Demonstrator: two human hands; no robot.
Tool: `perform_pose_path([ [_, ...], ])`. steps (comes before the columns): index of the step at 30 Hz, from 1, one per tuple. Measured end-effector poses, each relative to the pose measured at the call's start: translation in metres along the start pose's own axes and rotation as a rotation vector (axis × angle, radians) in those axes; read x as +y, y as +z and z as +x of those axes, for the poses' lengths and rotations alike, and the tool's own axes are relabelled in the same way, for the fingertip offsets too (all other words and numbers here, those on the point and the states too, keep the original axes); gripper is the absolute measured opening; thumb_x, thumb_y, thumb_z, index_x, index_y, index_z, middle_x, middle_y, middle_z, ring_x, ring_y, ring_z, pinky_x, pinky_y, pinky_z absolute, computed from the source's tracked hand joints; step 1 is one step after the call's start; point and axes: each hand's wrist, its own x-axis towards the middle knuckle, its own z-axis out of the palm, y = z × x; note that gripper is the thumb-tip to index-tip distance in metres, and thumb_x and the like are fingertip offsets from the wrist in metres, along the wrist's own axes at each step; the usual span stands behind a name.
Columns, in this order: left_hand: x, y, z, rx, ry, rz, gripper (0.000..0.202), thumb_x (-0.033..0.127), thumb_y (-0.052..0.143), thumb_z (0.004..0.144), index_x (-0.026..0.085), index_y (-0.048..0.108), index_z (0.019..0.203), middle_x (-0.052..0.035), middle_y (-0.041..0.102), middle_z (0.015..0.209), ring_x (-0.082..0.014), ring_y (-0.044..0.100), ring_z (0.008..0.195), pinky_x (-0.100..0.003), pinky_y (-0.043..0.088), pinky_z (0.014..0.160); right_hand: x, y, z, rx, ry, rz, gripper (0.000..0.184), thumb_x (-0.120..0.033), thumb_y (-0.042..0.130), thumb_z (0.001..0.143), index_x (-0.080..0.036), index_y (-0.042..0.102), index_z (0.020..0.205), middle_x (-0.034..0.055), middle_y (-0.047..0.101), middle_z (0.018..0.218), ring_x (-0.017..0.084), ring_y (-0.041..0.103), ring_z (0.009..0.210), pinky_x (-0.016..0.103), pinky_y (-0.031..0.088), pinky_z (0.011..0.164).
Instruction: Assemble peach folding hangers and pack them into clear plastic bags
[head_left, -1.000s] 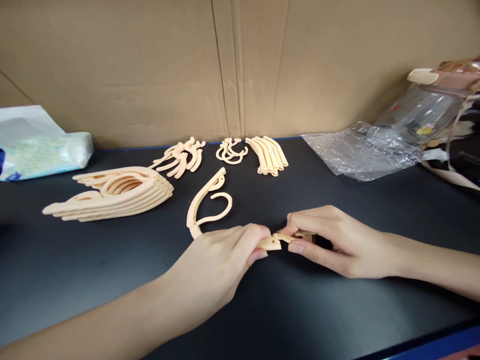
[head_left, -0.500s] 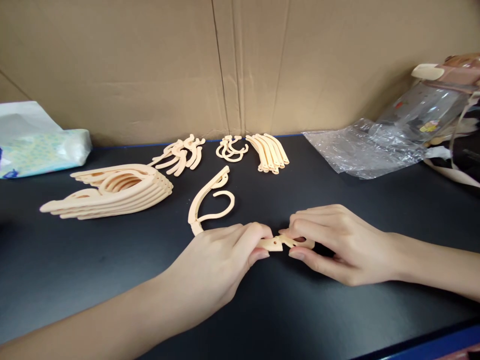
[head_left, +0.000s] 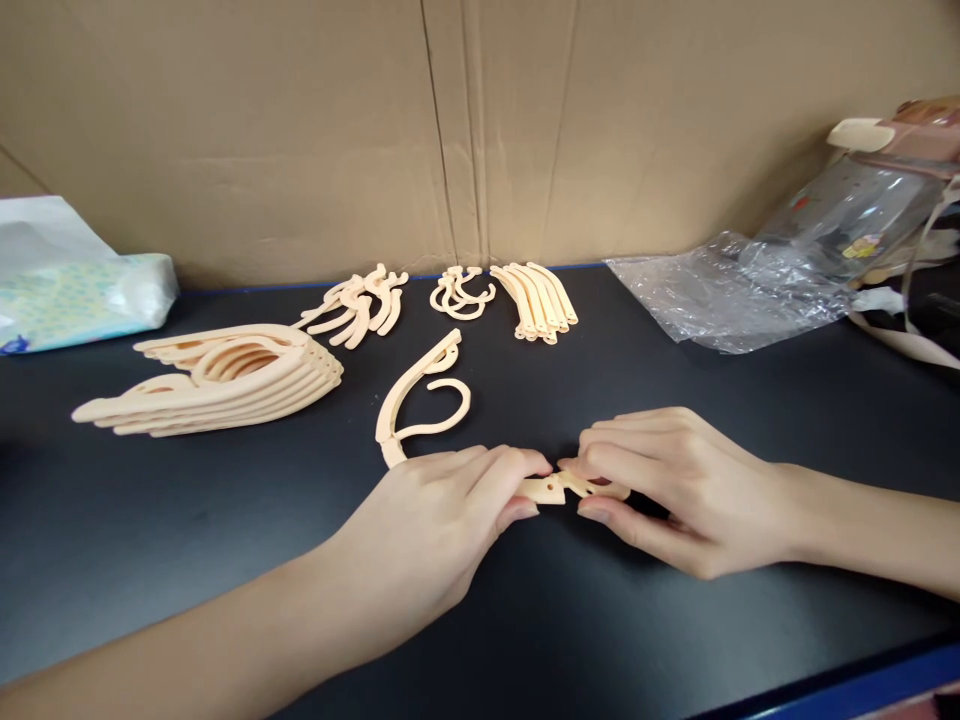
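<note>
Near lower centre, the left hand (head_left: pixel 450 515) is closed around a cream hanger (head_left: pixel 541 491); rightward, the right hand (head_left: pixel 694 490) pinches a small cream end piece (head_left: pixel 576 485)

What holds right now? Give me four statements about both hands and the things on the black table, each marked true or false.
1. The left hand holds a cream plastic strip with a small round hole. True.
2. The right hand is empty. False: it pinches a flat cream plastic piece with an opening.
3. The nested stack of curved cream plastic pieces touches the right hand. False: it lies apart, on the left.
4. Crumpled clear plastic film lies on the right, by the transparent pink-topped bottle. True.
</note>
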Motion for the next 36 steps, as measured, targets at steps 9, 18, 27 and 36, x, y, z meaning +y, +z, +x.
perform_pose_path([
  [9,-0.0013,0.0006,0.0014,-0.023,0.013,-0.011,0.017,0.02,0.034,0.105,0.019,0.05,0.11,0.0003,0.07,0.092,-0.0155,0.069,0.075,-0.027,0.052,0.063,0.0017,0.0009,0.0023,-0.012,0.016,0.035,0.018,-0.017,0.044,0.099,-0.015,0.055,0.084,-0.0016,0.047,0.07,0.012,0.038,0.06,0.025,0.031,0.058],
  [18,0.0018,-0.0023,0.0035,-0.074,-0.016,-0.069,0.019,0.019,0.033,0.104,0.018,0.052,0.105,0.001,0.067,0.086,-0.0152,0.065,0.07,-0.027,0.05,0.06,-0.0036,-0.0005,0.0067,-0.032,-0.027,-0.019,0.026,-0.02,0.042,0.1,-0.015,0.057,0.08,-0.0007,0.049,0.069,0.013,0.037,0.06,0.027,0.031,0.059],
  [27,0.0017,-0.0027,0.0018,-0.084,-0.03,-0.093,0.019,0.02,0.035,0.104,0.017,0.052,0.111,0.0005,0.069,0.091,-0.0148,0.068,0.075,-0.026,0.052,0.063,0.0024,-0.0014,0.0042,-0.015,-0.04,-0.075,0.021,-0.021,0.046,0.099,-0.015,0.059,0.084,-0.0012,0.051,0.069,0.013,0.038,0.06,0.026,0.032,0.06],
  [36,-0.0021,-0.0002,0.0017,-0.02,0.016,-0.057,0.019,0.019,0.037,0.104,0.018,0.053,0.116,0.0008,0.069,0.092,-0.0131,0.068,0.076,-0.024,0.049,0.065,0.0046,-0.0023,0.0003,-0.013,0.02,0.018,0.018,-0.019,0.045,0.099,-0.014,0.061,0.09,-0.0017,0.051,0.068,0.011,0.041,0.058,0.024,0.033,0.057],
])
